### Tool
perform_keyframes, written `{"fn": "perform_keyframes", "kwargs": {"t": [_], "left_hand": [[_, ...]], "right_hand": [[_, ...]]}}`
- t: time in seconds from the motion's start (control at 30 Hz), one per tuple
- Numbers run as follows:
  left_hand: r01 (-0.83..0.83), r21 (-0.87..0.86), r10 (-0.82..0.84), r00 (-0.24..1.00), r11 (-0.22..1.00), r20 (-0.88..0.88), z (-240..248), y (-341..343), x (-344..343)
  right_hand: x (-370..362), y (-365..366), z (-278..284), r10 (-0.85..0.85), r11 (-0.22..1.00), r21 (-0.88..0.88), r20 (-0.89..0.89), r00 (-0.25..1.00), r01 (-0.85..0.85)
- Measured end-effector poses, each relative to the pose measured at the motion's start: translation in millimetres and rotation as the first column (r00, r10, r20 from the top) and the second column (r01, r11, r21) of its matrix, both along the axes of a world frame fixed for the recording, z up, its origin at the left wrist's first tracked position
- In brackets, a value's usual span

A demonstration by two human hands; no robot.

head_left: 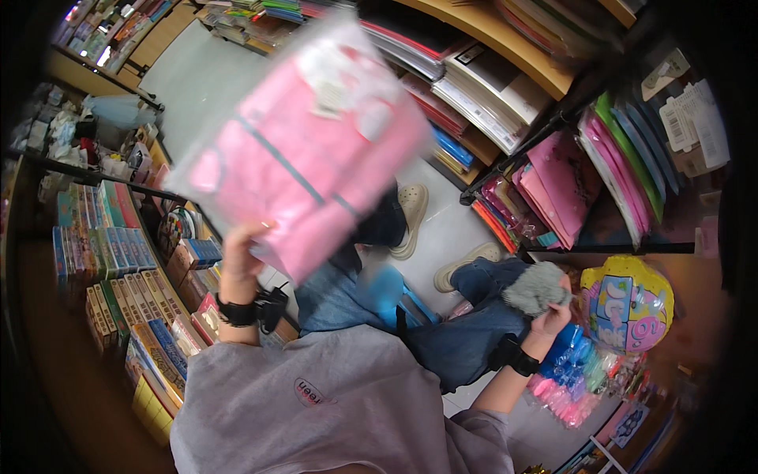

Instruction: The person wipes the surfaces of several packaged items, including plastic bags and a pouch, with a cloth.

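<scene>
My left hand (243, 254) is raised and grips a large, flat pink pouch (284, 170) in clear plastic wrap by its near corner. Grey bands cross the pouch, and a white and red patch shows near its far end; motion smears its details. Over to the right, my right hand (554, 313) is closed on a crumpled grey cloth (535, 289), held above my leg. Both wrists carry black straps. A blue object (385, 292), partly blurred, sits between my legs.
Shelves of boxed goods and books (130, 292) line the left. Stacked folders (489, 91) and upright pink and green files (620, 170) fill shelves ahead and right. A yellow balloon-like package (628, 304) and bags of small colourful items (580, 371) lie at lower right.
</scene>
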State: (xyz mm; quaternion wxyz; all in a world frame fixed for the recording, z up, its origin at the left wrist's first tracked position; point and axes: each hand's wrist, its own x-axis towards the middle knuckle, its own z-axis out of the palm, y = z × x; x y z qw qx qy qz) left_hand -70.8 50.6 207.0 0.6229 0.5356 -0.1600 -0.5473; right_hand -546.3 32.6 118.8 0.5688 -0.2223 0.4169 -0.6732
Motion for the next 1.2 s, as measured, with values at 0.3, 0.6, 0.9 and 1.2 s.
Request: {"fn": "perform_keyframes", "kwargs": {"t": [0.3, 0.6, 0.9, 1.2], "left_hand": [[-0.227, 0.128, -0.072, 0.238, 0.965, 0.969, -44, -52, 71], [-0.272, 0.350, -0.079, 0.679, 0.896, 0.730, -255, -21, 52], [-0.258, 0.382, -0.288, 0.338, 0.887, 0.896, -236, -65, 3], [0.072, 0.703, -0.695, 0.256, 0.707, 0.672, -306, -110, -79]], "right_hand": [[-63, 22, -64, 0.036, 0.975, -0.218, 0.382, 0.923, 0.052], [-62, 20, -54, 0.083, 0.993, -0.118, 0.470, 0.879, -0.031], [-31, -1, -36, 0.172, 0.985, -0.060, 0.401, 0.900, -0.162], [-3, -15, -27, 0.077, 0.978, 0.162, 0.290, 0.954, -0.129]]}}
